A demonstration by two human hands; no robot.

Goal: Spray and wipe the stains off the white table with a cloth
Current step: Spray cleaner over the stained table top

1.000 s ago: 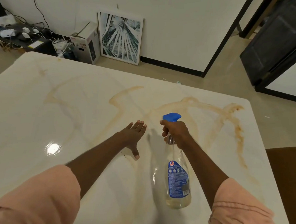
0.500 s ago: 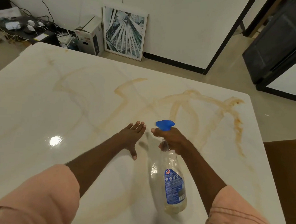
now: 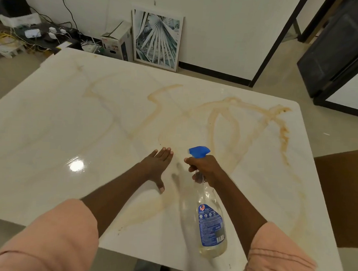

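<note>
The white table carries long orange-brown stain streaks across its middle and right side. My right hand grips the neck of a clear spray bottle with a blue trigger head and blue label, held above the table with the nozzle pointing away from me. My left hand lies flat on the table just left of the bottle, fingers together and thumb out, holding nothing. No cloth is in view.
Beyond the table's far edge a framed leaf picture and a white box lean at the wall. Cables and chargers clutter the floor at far left. A brown surface sits off the right edge.
The bottle tilted left half a second ago and has swung back more upright. My left hand stays flat in the same place. The view has shifted slightly.
</note>
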